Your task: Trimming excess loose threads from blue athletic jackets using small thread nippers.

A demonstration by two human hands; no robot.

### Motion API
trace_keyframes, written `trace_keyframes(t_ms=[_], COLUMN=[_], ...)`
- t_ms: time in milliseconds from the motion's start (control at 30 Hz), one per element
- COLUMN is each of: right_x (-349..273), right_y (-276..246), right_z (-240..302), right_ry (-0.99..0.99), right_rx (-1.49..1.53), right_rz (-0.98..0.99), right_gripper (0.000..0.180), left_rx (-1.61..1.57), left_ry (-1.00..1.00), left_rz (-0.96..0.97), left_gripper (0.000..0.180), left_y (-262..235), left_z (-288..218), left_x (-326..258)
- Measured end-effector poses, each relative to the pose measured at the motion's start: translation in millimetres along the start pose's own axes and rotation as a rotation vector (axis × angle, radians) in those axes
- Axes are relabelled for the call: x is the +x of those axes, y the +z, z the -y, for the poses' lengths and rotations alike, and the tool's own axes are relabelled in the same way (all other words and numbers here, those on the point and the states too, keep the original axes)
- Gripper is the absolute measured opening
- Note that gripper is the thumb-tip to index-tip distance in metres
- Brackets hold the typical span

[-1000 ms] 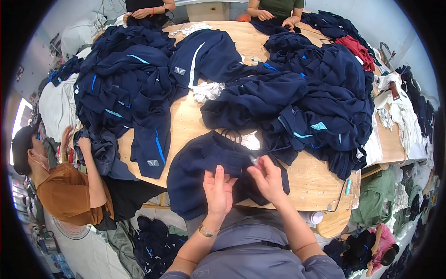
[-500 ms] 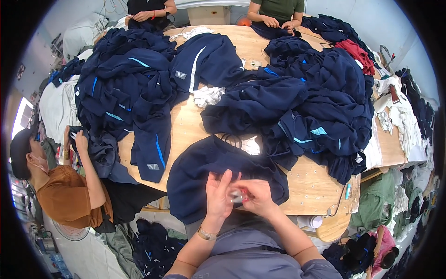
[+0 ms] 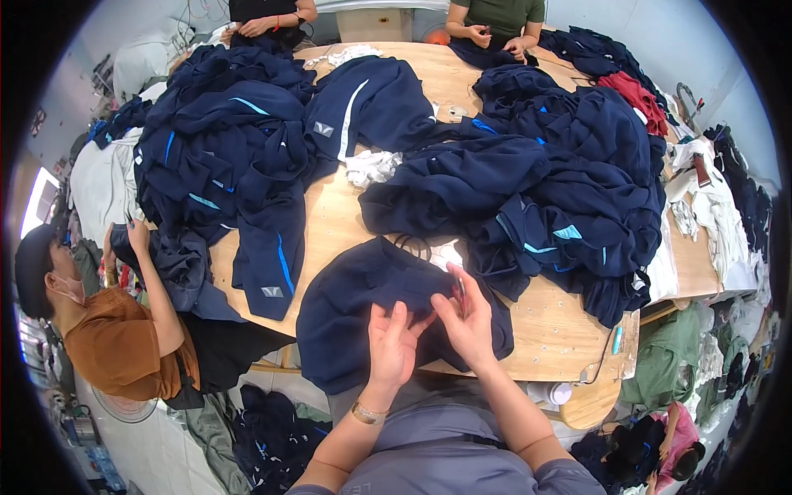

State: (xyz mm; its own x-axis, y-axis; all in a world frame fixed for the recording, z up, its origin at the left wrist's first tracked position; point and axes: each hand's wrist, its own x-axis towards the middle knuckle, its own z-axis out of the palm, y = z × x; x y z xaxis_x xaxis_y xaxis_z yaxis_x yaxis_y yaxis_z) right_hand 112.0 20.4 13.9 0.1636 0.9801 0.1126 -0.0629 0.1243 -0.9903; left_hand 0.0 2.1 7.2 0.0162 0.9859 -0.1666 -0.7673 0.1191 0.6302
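Note:
A navy blue garment (image 3: 338, 318) lies at the near edge of the table, in front of my body. Over it my left hand (image 3: 392, 350) is open, palm turned up and fingers apart, with nothing visible in it. My right hand (image 3: 469, 328) is just to its right, with fingers curled around a small red tool (image 3: 461, 289) that looks like thread snips. Much of the tool is hidden by the fingers. Dark cord loops (image 3: 414, 244) and a white scrap (image 3: 446, 252) lie just beyond the garment.
Heaps of navy garments fill the table's left (image 3: 223, 148) and right (image 3: 577, 181). Between them sits a crumpled white bundle (image 3: 371, 168). A person in brown (image 3: 124, 338) handles dark cloth at left; two others work across the wooden table (image 3: 330, 216). A turquoise-handled tool (image 3: 617, 339) lies near the right edge.
My hands were close together with the red tool between them. My right hand has moved away to the right and up, and my left hand has opened out.

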Motion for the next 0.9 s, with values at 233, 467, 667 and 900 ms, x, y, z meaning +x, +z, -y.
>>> trace_keyframes(t_ms=[233,467,667,900], right_x=[0,-13,-6,-2], right_y=[-20,-35,-64,-62], right_z=[-20,-12,-22,-21], right_ry=[0.237,0.324,0.189,0.195], right_rx=[0.127,-0.129,-0.253,-0.283], right_rz=[0.097,0.516,0.106,0.231], right_gripper=[0.019,0.012,0.013,0.028], left_rx=[0.093,0.248,0.604,1.509], left_ry=[-0.083,-0.076,0.223,0.828], left_rz=[-0.018,-0.156,-0.46,-0.22], left_gripper=[0.024,0.019,0.043,0.041], left_y=[-17,-48,-97,-57], left_z=[2,0,-13,-29], left_x=[0,0,-8,-14])
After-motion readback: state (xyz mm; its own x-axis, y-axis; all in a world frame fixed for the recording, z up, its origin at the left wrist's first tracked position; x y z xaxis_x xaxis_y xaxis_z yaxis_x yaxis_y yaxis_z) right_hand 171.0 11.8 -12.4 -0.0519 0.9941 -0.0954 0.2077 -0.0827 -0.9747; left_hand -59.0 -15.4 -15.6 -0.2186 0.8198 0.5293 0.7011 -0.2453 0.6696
